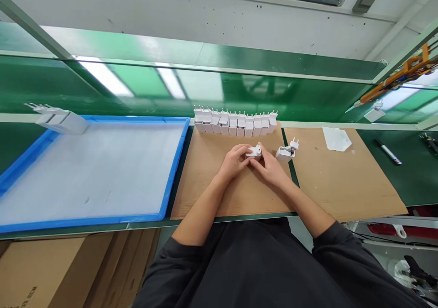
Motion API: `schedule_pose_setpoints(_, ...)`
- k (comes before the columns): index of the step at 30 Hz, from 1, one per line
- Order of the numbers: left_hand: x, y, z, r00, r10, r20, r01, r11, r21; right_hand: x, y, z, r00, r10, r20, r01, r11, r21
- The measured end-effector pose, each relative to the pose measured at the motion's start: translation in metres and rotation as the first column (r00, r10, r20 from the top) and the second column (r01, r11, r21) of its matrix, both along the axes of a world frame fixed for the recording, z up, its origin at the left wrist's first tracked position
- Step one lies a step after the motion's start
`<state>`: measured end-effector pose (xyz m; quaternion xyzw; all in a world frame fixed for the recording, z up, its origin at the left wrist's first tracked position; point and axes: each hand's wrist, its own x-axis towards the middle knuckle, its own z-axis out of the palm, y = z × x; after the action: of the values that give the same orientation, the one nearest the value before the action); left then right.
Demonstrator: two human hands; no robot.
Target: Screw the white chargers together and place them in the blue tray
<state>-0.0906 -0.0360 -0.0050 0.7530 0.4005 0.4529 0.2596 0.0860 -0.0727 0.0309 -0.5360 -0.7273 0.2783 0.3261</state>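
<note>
Between my two hands is a white plug adapter, held just above or on the brown cardboard sheet. My left hand closes on its left side, and my right hand grips its right side. The fingers cover part of the adapter. Close to the right hand stands another white adapter with its pins up and dark parts showing at its open top. Behind the hands, a row of several white plug adapters lines the back edge of the cardboard, pins upward.
To the left lies a blue-rimmed tray, with several white adapters at its far left corner. A second cardboard sheet at right bears a white paper piece. Farther right lies a marker. An orange tool hangs at upper right.
</note>
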Motion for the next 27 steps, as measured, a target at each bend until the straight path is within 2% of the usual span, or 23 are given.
schedule_pose_setpoints(2,0.000,0.000,-0.002,1.000,0.007,-0.031,-0.006,1.000,0.024,0.019,-0.008,0.011,0.997,-0.079,-0.010,0.079,0.994,0.070)
schedule_pose_setpoints(3,0.000,0.000,-0.002,0.999,0.008,-0.041,-0.007,1.000,0.030,0.032,-0.009,0.017,0.985,-0.173,-0.011,0.172,0.976,0.130)
schedule_pose_setpoints(5,0.000,0.000,-0.003,0.999,0.006,-0.049,-0.005,0.999,0.034,0.060,-0.003,0.027,0.921,-0.389,0.029,0.373,0.898,0.232)
schedule_pose_setpoints(6,0.000,0.000,-0.003,0.999,0.008,-0.049,-0.006,0.999,0.032,0.073,0.003,0.030,0.879,-0.472,0.072,0.444,0.863,0.242)
schedule_pose_setpoints(8,0.001,0.000,-0.004,0.998,0.018,-0.052,-0.016,0.999,0.033,0.093,0.019,0.032,0.835,-0.523,0.173,0.503,0.852,0.145)
schedule_pose_setpoints(10,0.001,0.000,-0.006,0.998,0.036,-0.058,-0.034,0.998,0.046,0.101,0.034,0.030,0.852,-0.463,0.243,0.483,0.875,-0.026)
schedule_pose_setpoints(12,0.002,-0.001,-0.008,0.997,0.047,-0.059,-0.044,0.997,0.059,0.102,0.042,0.029,0.879,-0.398,0.262,0.439,0.891,-0.118)
schedule_pose_setpoints(16,0.002,-0.002,-0.009,0.998,0.045,-0.046,-0.043,0.998,0.051,0.099,0.037,0.031,0.921,-0.327,0.211,0.344,0.938,-0.048)
schedule_pose_setpoints(21,0.002,-0.003,-0.006,0.998,0.045,-0.032,-0.044,0.999,0.030,0.115,0.019,0.029,0.987,-0.136,0.082,0.136,0.991,0.009)
schedule_pose_setpoints(27,0.002,-0.003,-0.006,0.999,0.036,-0.007,-0.036,0.999,0.005,0.126,0.016,0.019,0.991,0.124,-0.046,-0.117,0.986,0.122)
